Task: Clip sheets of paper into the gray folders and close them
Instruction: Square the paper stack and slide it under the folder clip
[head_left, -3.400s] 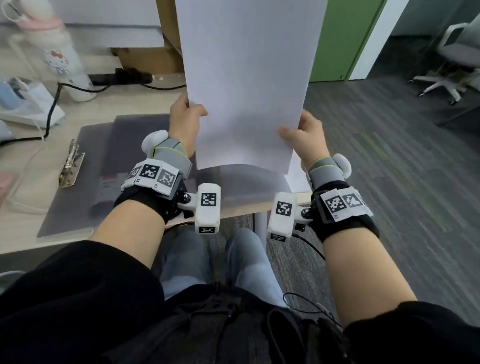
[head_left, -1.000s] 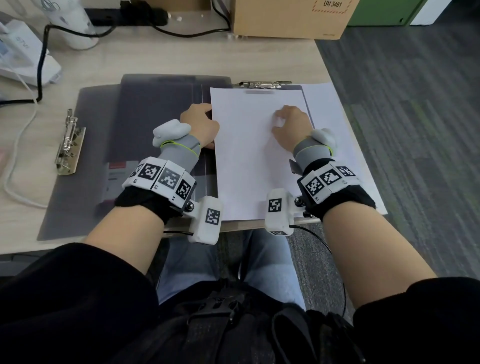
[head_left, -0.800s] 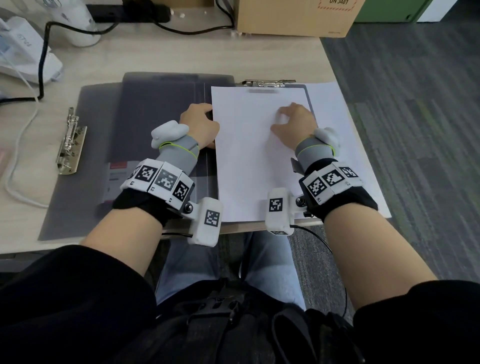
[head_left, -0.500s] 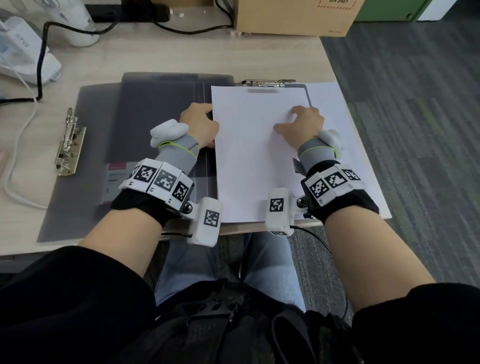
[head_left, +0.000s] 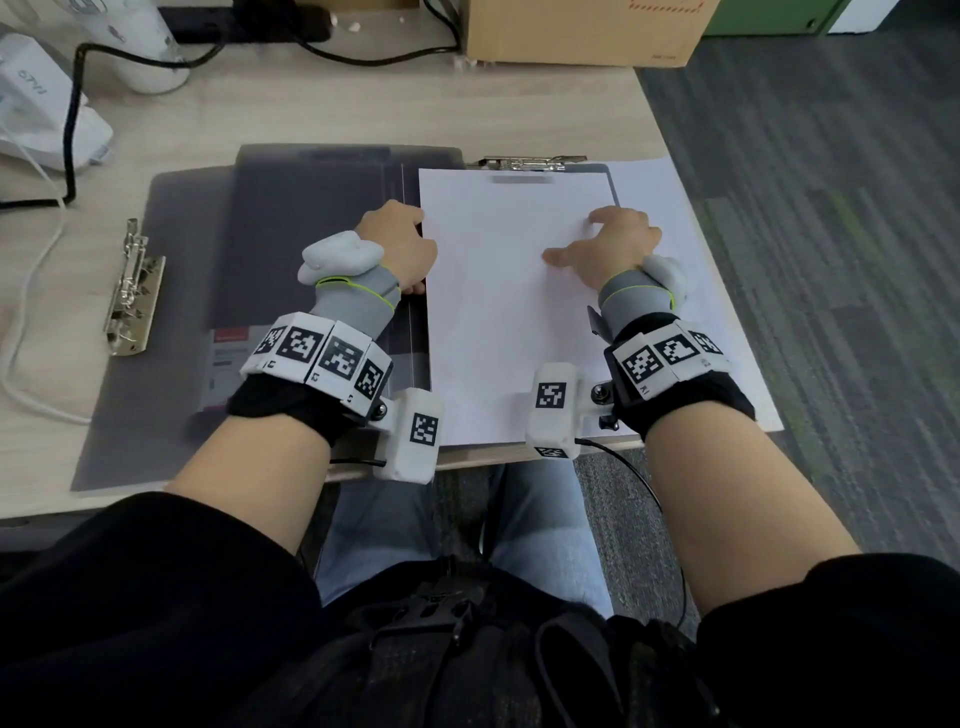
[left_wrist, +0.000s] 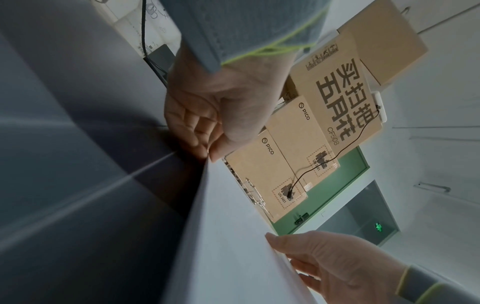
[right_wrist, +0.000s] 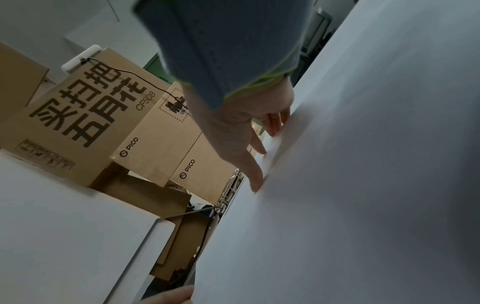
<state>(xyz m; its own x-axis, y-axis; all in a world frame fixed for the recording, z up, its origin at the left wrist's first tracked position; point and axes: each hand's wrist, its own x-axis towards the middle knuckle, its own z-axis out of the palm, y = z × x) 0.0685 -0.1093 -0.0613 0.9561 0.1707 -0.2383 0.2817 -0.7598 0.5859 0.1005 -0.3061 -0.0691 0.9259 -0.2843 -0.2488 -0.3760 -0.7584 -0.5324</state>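
Note:
An open gray folder (head_left: 322, 234) lies on the desk, its metal clip (head_left: 524, 162) at the top of the right half. A white sheet of paper (head_left: 509, 322) lies flat on that half, its top edge near the clip. My left hand (head_left: 410, 234) is at the sheet's left edge. The left wrist view shows that hand (left_wrist: 207, 148) with curled fingers and the thumb pinching the edge. My right hand (head_left: 597, 234) rests on the sheet's upper right. In the right wrist view its straight fingers (right_wrist: 255, 174) press the paper down.
A second gray folder (head_left: 171, 322) lies open beneath on the left, with its own clip (head_left: 132, 291). More white paper (head_left: 727, 338) sticks out over the desk's right edge. A cardboard box (head_left: 587, 31), a white bottle (head_left: 140, 47), cables (head_left: 72, 130) and a white device (head_left: 36, 114) stand behind.
3.4 s ago both hands held the sheet upright; now it lies flat on the folder. Over the last second my right hand slid a little right across it.

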